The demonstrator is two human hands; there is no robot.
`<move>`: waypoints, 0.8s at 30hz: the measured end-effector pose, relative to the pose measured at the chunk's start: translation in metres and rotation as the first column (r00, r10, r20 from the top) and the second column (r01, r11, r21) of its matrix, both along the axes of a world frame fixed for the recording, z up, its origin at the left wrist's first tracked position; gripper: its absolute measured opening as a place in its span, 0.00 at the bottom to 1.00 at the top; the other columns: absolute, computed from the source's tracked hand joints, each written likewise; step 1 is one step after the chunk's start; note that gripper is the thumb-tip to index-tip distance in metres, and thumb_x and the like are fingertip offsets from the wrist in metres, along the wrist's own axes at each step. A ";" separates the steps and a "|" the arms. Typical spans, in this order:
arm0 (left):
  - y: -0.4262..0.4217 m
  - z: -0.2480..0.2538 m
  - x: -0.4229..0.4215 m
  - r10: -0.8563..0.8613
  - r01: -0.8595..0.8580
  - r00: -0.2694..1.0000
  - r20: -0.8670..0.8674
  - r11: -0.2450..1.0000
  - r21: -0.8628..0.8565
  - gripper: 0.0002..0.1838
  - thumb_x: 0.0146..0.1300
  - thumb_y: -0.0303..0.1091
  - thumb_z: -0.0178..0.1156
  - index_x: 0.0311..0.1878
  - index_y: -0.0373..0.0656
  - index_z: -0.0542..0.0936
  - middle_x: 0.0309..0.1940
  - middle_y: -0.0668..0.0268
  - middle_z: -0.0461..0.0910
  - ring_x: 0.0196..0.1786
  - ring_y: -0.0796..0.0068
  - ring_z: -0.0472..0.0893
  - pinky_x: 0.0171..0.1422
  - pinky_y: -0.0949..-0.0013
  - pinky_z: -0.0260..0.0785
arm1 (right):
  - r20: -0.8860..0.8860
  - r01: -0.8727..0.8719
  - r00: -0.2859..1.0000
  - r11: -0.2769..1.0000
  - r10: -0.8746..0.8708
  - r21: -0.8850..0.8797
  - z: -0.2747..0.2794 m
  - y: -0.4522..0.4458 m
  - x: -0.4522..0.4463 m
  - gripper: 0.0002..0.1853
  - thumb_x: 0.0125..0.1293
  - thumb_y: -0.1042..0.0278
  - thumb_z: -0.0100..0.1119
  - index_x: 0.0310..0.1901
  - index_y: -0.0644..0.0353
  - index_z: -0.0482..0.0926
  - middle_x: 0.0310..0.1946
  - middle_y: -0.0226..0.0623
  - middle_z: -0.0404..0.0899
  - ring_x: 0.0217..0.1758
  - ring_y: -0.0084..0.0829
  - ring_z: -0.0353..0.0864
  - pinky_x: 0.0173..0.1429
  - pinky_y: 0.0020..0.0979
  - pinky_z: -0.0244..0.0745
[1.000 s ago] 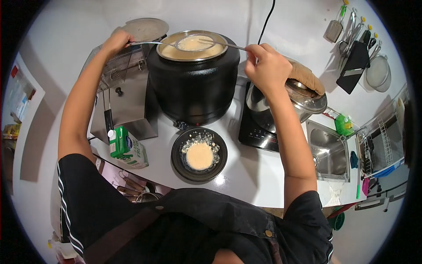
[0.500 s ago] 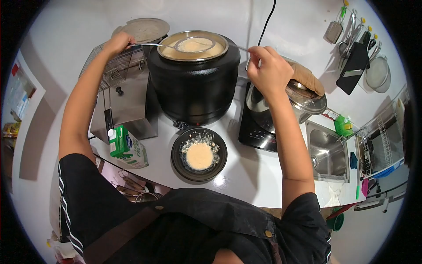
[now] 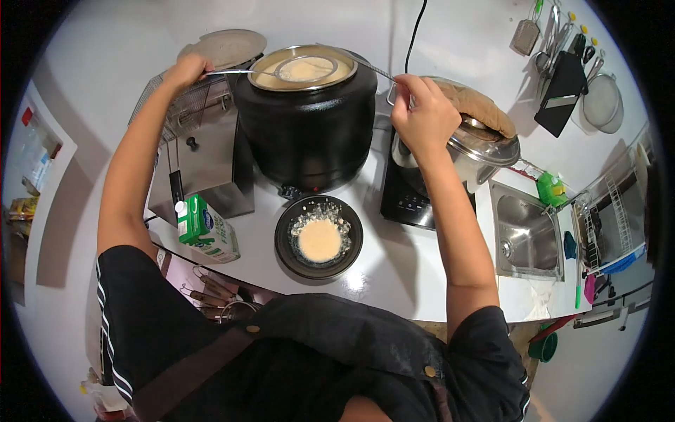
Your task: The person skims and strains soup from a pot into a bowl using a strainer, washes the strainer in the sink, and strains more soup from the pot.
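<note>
Utensil (image 3: 377, 70) tip is now up at the far rim of the black kettle (image 3: 306, 133); a second ago it sat inside the ring of the strainer (image 3: 306, 81). Whole view also shifts slightly, so small offsets of the counter items are camera. Strainer stays over the kettle mouth.

Pose: both arms reach forward, one each side of the kettle. Left hand (image 3: 188, 70) is at the far left, knuckles up, near the wire basket (image 3: 176, 116). Right hand (image 3: 427, 112) is raised right of the kettle, wrist bent a little inward, forearm crossing in front of the lidded steel pot (image 3: 485, 151).

Grip: left is closed round the end of the strainer handle; right pinches the utensil's near end between thumb and fingers. Finger detail on the left is too small to read.

Position: strainer ring lies well right of the left hand, inside the kettle's mouth outline, pale liquid in and around it. Can't tell if the mesh is submerged. Utensil extends left of the right hand.

Axes: strainer runs nearly level across the view, ring end pointing right. Utensil slants from the right hand up-left, away from the body.
</note>
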State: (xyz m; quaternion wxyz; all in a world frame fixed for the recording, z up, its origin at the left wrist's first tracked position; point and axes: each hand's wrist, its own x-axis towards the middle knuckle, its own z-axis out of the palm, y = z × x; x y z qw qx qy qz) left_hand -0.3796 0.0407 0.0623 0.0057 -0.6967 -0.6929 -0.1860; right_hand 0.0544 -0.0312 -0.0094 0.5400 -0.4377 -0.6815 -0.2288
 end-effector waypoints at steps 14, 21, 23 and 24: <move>-0.096 -0.026 0.058 0.189 -0.038 0.629 0.754 0.976 -0.213 0.15 0.66 0.45 0.52 0.24 0.50 0.73 0.13 0.83 0.62 0.15 0.89 0.53 0.17 0.79 0.43 | -0.500 -0.325 0.856 0.889 0.131 -0.324 -0.098 -0.102 0.058 0.05 0.54 0.71 0.60 0.33 0.58 0.82 0.27 0.36 0.81 0.28 0.32 0.81 0.34 0.28 0.73; -0.125 -0.063 0.093 0.168 -0.029 0.525 0.834 0.983 -0.179 0.13 0.66 0.47 0.51 0.30 0.51 0.74 0.13 0.84 0.61 0.14 0.90 0.53 0.16 0.80 0.42 | -0.609 -0.398 0.793 0.761 0.004 -0.513 -0.167 -0.159 0.094 0.05 0.54 0.72 0.62 0.33 0.58 0.83 0.24 0.31 0.80 0.17 0.16 0.66 0.21 0.20 0.55; -0.126 -0.063 0.101 0.177 -0.053 0.492 0.853 0.983 -0.174 0.13 0.67 0.47 0.51 0.30 0.50 0.74 0.14 0.84 0.61 0.14 0.90 0.55 0.17 0.79 0.45 | -0.642 -0.403 0.767 0.765 -0.017 -0.502 -0.177 -0.171 0.102 0.05 0.55 0.72 0.62 0.33 0.58 0.83 0.24 0.30 0.81 0.17 0.15 0.63 0.21 0.20 0.55; -0.128 -0.061 0.102 0.173 -0.046 0.491 0.854 0.984 -0.173 0.13 0.67 0.47 0.51 0.30 0.50 0.74 0.14 0.84 0.61 0.14 0.90 0.55 0.17 0.79 0.45 | -0.670 -0.406 0.742 0.770 -0.037 -0.492 -0.181 -0.178 0.106 0.04 0.55 0.73 0.62 0.33 0.59 0.83 0.25 0.30 0.81 0.16 0.13 0.61 0.20 0.19 0.55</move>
